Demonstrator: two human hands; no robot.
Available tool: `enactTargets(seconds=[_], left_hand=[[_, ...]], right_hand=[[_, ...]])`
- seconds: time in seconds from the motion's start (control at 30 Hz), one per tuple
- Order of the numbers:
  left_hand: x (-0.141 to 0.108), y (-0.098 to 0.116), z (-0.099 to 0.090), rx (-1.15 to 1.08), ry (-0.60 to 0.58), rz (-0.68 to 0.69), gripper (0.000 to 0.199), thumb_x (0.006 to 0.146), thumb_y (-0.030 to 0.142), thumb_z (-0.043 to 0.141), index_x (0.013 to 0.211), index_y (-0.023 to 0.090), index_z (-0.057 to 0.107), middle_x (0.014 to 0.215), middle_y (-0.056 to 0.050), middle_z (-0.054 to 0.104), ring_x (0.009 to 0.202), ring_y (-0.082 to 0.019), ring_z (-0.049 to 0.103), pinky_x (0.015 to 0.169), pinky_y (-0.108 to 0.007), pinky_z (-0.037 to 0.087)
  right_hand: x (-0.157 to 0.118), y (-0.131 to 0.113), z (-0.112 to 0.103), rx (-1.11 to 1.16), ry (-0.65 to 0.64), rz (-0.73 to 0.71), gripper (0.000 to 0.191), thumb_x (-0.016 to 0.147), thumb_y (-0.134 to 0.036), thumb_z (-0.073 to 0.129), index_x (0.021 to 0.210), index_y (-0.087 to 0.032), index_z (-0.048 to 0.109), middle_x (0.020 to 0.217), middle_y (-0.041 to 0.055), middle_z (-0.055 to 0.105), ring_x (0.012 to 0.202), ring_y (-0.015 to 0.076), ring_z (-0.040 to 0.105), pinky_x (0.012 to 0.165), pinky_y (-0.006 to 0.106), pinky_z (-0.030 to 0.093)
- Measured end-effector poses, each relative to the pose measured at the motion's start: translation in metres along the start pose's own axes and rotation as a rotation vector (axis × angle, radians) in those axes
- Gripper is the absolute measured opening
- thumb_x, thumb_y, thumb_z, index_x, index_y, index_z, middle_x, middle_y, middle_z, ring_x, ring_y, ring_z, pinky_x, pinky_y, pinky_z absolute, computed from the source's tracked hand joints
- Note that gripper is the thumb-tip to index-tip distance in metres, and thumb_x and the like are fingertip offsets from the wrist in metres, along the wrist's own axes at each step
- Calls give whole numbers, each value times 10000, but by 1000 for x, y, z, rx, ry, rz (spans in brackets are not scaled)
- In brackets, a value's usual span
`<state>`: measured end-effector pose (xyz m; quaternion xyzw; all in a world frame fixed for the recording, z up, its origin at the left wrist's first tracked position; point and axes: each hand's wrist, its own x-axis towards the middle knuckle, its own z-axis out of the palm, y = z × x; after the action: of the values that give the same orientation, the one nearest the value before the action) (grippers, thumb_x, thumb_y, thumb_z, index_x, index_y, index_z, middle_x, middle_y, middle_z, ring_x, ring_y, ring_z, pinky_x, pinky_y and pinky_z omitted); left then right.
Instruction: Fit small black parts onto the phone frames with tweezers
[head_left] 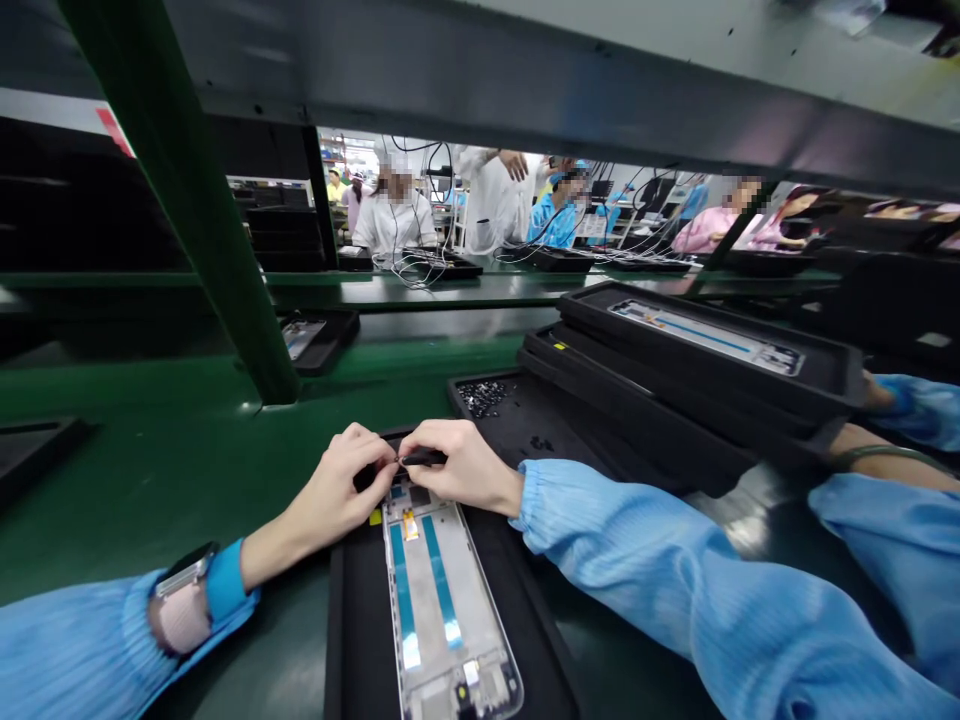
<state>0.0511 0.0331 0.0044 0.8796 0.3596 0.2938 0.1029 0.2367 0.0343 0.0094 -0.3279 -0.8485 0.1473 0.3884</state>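
Note:
My left hand (pixel 337 480) and my right hand (pixel 457 465) meet above the top end of a phone frame (pixel 442 600), which lies face up in a black tray (pixel 360 640). Their fingertips pinch a small black part (pixel 422 458) just over the frame's top edge. Blue strips and a small gold tab mark the frame's silver inner plate. My fingers hide the frame's top edge. Both sleeves are blue, and a smartwatch sits on my left wrist (pixel 184 585).
Stacked black trays (pixel 712 350) stand to the right, and the top one holds another phone part. A black tray (pixel 517 420) holds loose dark small parts (pixel 482 397). A co-worker's blue-sleeved arm (pixel 892 450) lies at far right. A dark shelf beam (pixel 480 90) and green post (pixel 187 210) cross above.

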Motion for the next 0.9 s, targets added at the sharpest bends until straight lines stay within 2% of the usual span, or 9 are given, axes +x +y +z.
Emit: enactTargets(seconds=[0.13, 0.23, 0.43, 0.7, 0.9], left_hand=[[-8, -15, -4, 36, -70, -11, 125, 843, 260, 471, 875, 183, 564, 829, -29, 595, 854, -192, 477, 758, -327, 399], [-13, -17, -8, 20, -94, 3, 160, 842, 248, 482, 955, 181, 572, 918, -37, 614, 910, -201, 470, 798, -349, 390], [-10, -10, -8, -21, -172, 17, 158, 846, 223, 471, 921, 201, 609, 922, -29, 623, 936, -215, 458, 811, -381, 355], [-10, -14, -6, -2, -178, 18, 142, 845, 224, 483, 914, 214, 607, 917, -22, 618, 933, -203, 467, 790, -362, 340], [-10, -13, -6, 10, -185, 9, 139, 844, 238, 480, 904, 210, 602, 910, -25, 620, 922, -201, 471, 783, -354, 340]], right_hand=[[1, -1, -5, 16, -39, 159, 75, 692, -81, 593, 696, -122, 656, 686, 15, 628, 611, 101, 546, 595, 190, 408], [1, 0, -7, 46, -97, 222, 75, 709, -96, 599, 680, -110, 666, 688, 16, 629, 600, 90, 536, 577, 182, 390], [-2, 3, -5, 65, -166, 217, 56, 694, -105, 625, 695, -103, 681, 671, 19, 637, 616, 101, 549, 576, 186, 386], [-6, 5, -1, 13, -167, 221, 76, 675, -119, 628, 733, -127, 676, 691, 9, 638, 633, 104, 550, 588, 190, 379], [-8, 2, 2, -54, -198, 181, 61, 676, -120, 618, 731, -145, 614, 717, -4, 602, 670, 110, 527, 628, 203, 381]])
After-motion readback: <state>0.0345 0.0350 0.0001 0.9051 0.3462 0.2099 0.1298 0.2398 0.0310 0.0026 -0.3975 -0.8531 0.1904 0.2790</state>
